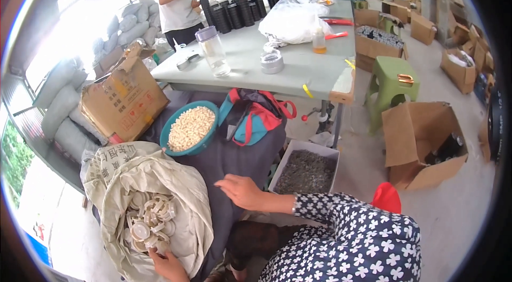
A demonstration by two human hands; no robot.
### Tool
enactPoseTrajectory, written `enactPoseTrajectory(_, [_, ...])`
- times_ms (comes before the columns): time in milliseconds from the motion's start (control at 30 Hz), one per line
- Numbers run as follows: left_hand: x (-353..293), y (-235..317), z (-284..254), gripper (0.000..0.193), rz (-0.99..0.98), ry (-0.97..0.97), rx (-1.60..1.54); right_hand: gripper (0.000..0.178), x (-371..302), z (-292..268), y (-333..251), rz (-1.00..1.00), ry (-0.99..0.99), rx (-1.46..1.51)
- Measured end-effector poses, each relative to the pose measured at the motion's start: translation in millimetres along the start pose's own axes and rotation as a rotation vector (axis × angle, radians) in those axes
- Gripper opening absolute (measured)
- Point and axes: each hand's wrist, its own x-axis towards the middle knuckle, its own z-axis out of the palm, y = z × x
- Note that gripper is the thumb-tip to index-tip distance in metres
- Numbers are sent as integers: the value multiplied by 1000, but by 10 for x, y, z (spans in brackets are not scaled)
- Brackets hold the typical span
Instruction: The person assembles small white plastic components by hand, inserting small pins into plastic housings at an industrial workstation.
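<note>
My left hand (169,267) reaches into the near side of a large woven sack (184,196) with its fingers curled against a beige round plastic part. A heap of similar beige plastic parts (149,223), some ring-like, lies in the sack. My right hand (238,191) is held above the dark cloth (240,164), right of the sack. Its fingers are drawn together in a pinch; anything between them is too small to make out. Beyond the sack, a teal basin (216,122) holds many small cream-coloured pieces (191,128).
A red and blue bag (253,122) lies by the basin. A grey bin (328,180) of dark bits stands right of my arm. Ahead is a table (304,76) with a clear bottle (213,52) and tape rolls (272,61). A carton (125,98) stands left, a green stool (392,87) right. People work behind.
</note>
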Motion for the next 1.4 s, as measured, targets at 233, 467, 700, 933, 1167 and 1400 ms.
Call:
enactPoseTrajectory(233, [-31, -77, 28, 19, 40, -34, -110, 16, 173, 519, 375, -137, -46, -231])
enactPoseTrajectory(467, [-36, -254, 97, 18, 87, 45, -179, 19, 50, 517, 269, -159, -140, -338])
enactPoseTrajectory(700, [-5, -98, -94, 23, 43, -70, -51, 19, 32, 522, 258, -141, -165, -396])
enactPoseTrajectory(933, [-17, -77, -125, 26, 2, -66, -159, 20, 38, 514, 208, -119, -194, -377])
enactPoseTrajectory(1167, [25, -84, -82, 26, 34, -36, -237, 22, 71, 505, 226, -128, -203, -379])
enactPoseTrajectory(1400, [80, -11, -102, 26, -13, -54, -234, 24, 100, 510, 214, -138, -190, -382])
